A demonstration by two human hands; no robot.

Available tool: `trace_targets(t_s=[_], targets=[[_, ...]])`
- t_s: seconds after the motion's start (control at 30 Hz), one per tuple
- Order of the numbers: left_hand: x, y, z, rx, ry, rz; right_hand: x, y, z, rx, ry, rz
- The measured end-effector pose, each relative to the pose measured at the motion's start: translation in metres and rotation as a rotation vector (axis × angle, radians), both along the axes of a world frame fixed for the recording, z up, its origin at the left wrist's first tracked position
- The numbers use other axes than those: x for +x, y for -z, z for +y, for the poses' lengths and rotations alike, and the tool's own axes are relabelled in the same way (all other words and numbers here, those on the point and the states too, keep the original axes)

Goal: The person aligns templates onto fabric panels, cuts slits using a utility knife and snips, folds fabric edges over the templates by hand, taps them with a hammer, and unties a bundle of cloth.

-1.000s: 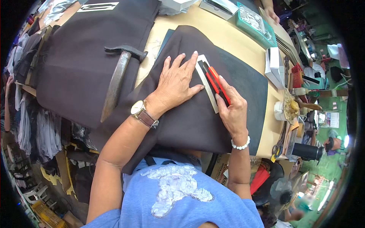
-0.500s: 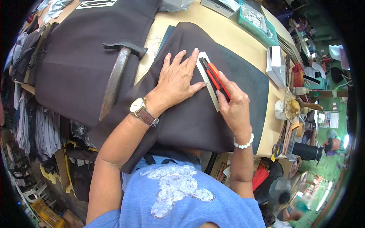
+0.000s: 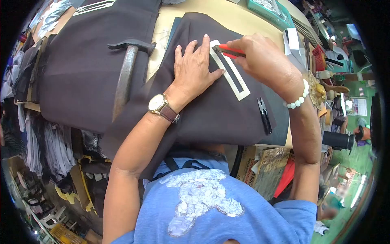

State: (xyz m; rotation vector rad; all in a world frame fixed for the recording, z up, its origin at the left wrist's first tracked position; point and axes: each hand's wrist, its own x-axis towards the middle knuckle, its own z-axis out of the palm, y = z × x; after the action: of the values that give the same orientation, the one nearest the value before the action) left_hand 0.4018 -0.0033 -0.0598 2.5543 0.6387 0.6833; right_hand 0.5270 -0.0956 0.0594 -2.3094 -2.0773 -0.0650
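Note:
My left hand [image 3: 191, 70] lies flat with fingers spread on a dark brown cloth [image 3: 203, 118]. Its fingertips and thumb touch the edge of a white rectangular frame [image 3: 241, 96] with a long narrow slot. In my right hand [image 3: 266, 59] is a red box cutter [image 3: 231, 51], its dark tip at the upper end of that slot. Whether the blade has gone into the cloth I cannot tell. Below my right hand, small black thread snips [image 3: 265, 116] rest on the cloth.
A hammer [image 3: 126, 73] lies on dark fabric [image 3: 81, 77] to the left. Beneath the cloth is a dark mat [image 3: 280, 130] on a pale tabletop [image 3: 195, 7]. A green tray [image 3: 270, 10] and a white box [image 3: 292, 42] stand toward the back right.
My right hand has moved up and swung to the right, turning the box cutter nearly sideways. More of the white frame and the snips now show. My left hand remains pressed on the cloth.

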Motion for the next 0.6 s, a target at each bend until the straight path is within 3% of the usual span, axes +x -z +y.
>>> trace_targets(t_s=[0.6], targets=[[0.001, 0.002, 0.0, 0.045, -0.014, 0.018, -0.022, -0.003, -0.059, -0.099, 0.121, 0.013]])
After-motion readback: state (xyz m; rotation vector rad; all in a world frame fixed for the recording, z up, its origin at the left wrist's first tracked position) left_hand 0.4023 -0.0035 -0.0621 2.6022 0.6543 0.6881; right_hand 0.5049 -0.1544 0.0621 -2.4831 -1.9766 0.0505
